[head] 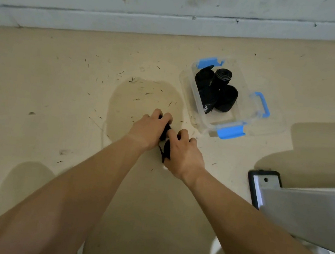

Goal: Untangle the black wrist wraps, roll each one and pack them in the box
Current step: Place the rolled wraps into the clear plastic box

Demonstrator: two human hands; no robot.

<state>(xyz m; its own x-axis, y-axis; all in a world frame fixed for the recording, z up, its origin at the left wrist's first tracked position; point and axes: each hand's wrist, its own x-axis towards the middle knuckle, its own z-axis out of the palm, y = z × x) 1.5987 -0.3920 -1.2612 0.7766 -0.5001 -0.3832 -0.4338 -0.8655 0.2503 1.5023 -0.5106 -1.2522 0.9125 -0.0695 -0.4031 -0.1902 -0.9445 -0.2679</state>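
Both hands meet on a black wrist wrap (166, 147) on the beige floor in the middle of the view. My left hand (149, 130) grips its far end with curled fingers. My right hand (184, 153) holds the near part, fingers curled over it, and most of the wrap is hidden between the hands. A clear plastic box (245, 123) with blue latches stands to the upper right, a short way from my hands. Inside it lie rolled black wraps (215, 88), packed close together.
A grey wall with a skirting board (174, 25) runs along the far side. A phone in a black case (258, 188) lies at right, partly under a grey metal panel (309, 216). Small dark debris is scattered over the floor.
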